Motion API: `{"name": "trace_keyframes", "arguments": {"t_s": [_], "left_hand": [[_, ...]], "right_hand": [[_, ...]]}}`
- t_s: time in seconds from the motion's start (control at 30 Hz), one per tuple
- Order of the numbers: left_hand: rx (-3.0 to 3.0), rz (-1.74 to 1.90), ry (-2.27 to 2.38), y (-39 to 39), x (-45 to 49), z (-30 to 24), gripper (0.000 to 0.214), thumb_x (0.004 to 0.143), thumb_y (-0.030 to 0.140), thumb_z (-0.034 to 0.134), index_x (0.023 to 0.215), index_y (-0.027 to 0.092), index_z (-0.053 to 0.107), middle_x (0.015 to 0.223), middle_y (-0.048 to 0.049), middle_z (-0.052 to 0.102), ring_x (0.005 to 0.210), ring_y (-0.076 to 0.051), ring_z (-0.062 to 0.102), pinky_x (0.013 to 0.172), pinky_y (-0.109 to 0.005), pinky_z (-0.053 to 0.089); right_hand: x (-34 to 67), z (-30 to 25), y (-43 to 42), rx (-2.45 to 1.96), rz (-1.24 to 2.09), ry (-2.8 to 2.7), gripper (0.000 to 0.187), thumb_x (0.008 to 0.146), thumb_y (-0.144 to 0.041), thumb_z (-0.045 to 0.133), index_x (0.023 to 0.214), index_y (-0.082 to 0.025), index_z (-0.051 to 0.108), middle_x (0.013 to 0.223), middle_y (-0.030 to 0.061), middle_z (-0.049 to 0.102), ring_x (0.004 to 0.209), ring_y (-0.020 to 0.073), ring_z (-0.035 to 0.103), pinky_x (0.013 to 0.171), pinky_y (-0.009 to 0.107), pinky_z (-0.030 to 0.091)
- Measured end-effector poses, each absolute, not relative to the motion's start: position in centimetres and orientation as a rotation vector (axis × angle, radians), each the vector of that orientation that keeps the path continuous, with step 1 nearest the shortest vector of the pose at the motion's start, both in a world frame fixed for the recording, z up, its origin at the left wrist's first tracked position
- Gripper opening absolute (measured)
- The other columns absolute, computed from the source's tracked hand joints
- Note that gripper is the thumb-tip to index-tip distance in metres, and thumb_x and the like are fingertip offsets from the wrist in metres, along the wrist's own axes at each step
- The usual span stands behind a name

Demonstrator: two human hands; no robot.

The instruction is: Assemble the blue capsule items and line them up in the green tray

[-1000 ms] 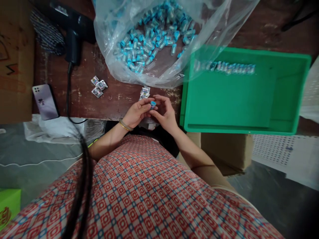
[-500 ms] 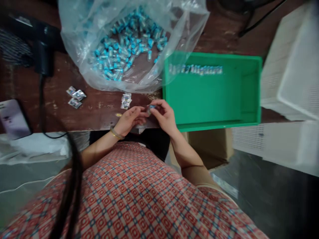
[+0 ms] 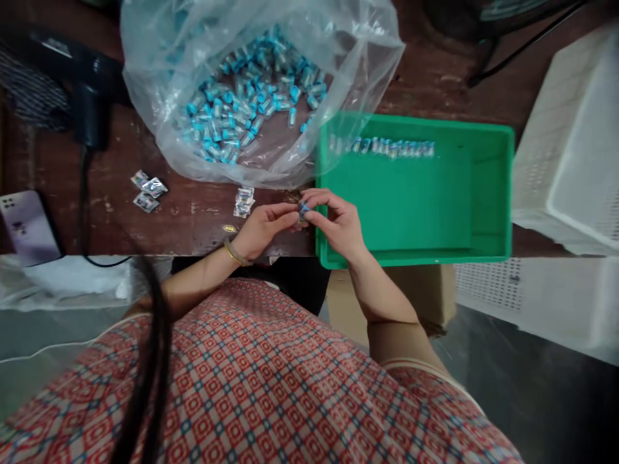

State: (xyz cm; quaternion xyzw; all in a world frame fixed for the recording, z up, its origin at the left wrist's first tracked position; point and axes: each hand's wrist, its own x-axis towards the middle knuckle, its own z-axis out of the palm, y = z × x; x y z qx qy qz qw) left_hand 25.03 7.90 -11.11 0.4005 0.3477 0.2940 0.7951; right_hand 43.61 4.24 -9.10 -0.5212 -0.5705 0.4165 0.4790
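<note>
Brown table; bag beyond, green bin alongside; left hand and right hand (both pinched) on bluish vial.

We have the left forearm and right forearm angled inward, hands meeting in front of the torso. Our left hand extends thumb and index finger; our right hand curls, thumb and index finger pinching, nearly touching the left fingertips.
</note>
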Motion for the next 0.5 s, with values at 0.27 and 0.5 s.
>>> {"name": "trace_keyframes", "arguments": {"t_s": [0.27,0.5], "left_hand": [[0.750,0.591,0.733,7.3,24.3,-11.5,0.053,0.072,0.060,0.093,0.104,0.018,0.083,0.097,-0.0079,0.083,0.085,-0.017,0.074,0.083,-0.032,0.055],[0.747,0.591,0.724,7.5,24.9,-11.7,0.055,0.074,0.061,0.091,0.108,0.018,0.082,0.098,-0.0078,0.083,0.085,-0.017,0.074,0.082,-0.030,0.055]], "right_hand": [[44.1,-10.2,4.5,-1.259,0.906,-1.466,0.021,0.093,-0.052,0.078,0.087,-0.032,0.075,0.099,0.0005,0.080,0.117,0.0271,0.071,0.117,0.054,0.050],[42.5,-10.5,3.7,-1.223,0.992,-1.359,0.019,0.094,-0.049,0.078,0.102,-0.032,0.073,0.108,0.0007,0.077,0.112,0.0232,0.073,0.107,0.047,0.057]]}}
